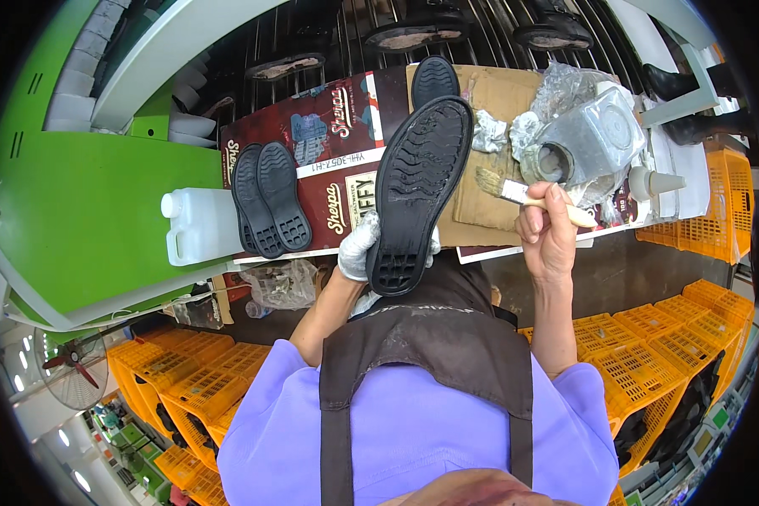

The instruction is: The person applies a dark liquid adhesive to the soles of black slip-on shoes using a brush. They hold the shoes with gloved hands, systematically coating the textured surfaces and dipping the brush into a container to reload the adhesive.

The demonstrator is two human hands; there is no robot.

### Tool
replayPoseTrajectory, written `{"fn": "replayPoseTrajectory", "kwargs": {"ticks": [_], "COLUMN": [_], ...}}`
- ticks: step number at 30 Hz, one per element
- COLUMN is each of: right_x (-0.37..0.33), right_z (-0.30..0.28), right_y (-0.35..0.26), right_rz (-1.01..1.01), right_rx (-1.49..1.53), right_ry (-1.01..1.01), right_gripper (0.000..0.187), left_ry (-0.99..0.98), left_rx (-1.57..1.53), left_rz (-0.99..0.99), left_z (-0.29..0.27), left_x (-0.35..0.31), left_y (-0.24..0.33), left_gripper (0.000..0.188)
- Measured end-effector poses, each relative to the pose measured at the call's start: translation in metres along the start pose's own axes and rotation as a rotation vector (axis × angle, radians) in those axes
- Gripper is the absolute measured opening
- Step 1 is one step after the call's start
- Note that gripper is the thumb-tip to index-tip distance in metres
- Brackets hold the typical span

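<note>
A black shoe sole [420,181] is held up in front of me, its patterned face showing. My left hand [363,247], in a whitish glove, is closed round its lower part, fingers partly hidden behind it. My bare right hand [551,231] pinches the pale handle of a flat paintbrush [506,187], bristles pointing left. The brush is apart from the sole, near the mouth of a clear plastic jar [594,135] lying tilted on the bench. Behind the held sole another black sole [435,82] lies on cardboard. Further black soles [280,198] lie together at the left.
A white plastic jug [201,226] stands left of the soles. Crumpled plastic wrap [569,84] and a pale squeeze bottle [656,183] lie about the jar. Cardboard [481,215] covers the bench. Black shoes [417,32] rest on rollers beyond. Orange crates [649,337] stand low on both sides.
</note>
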State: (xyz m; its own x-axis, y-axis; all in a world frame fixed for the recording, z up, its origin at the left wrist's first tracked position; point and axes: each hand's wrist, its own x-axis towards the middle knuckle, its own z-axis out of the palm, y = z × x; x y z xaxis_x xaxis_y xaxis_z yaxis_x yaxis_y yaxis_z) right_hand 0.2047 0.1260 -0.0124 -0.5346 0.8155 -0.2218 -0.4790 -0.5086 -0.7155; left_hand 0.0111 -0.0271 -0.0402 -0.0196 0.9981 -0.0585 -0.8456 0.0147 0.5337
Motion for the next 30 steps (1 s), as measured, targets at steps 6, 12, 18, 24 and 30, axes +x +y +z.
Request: {"fn": "replayPoseTrajectory", "kwargs": {"ticks": [6, 12, 18, 24, 30], "right_x": [0.0, -0.002, -0.001, -0.001, -0.006], "right_z": [-0.003, -0.002, -0.006, -0.015, -0.025], "right_y": [0.001, 0.002, -0.002, -0.003, -0.009], "right_rz": [0.002, -0.001, -0.026, -0.053, -0.099], "right_rx": [0.0, -0.035, -0.012, -0.044, -0.053], "right_ry": [0.01, 0.045, 0.044, 0.072, 0.124], "right_gripper": [0.027, 0.024, 0.024, 0.023, 0.023], "left_ry": [-0.021, 0.024, 0.26, 0.264, 0.133], "left_rx": [-0.041, -0.044, -0.04, -0.05, 0.022], "left_rz": [-0.011, -0.013, -0.058, -0.074, -0.061], "left_z": [0.0, 0.001, -0.002, 0.005, 0.033], "left_x": [0.001, 0.001, 0.006, 0.005, 0.023], "left_y": [-0.001, -0.001, -0.006, -0.017, -0.005], "left_gripper": [0.07, 0.061, 0.065, 0.062, 0.062]}}
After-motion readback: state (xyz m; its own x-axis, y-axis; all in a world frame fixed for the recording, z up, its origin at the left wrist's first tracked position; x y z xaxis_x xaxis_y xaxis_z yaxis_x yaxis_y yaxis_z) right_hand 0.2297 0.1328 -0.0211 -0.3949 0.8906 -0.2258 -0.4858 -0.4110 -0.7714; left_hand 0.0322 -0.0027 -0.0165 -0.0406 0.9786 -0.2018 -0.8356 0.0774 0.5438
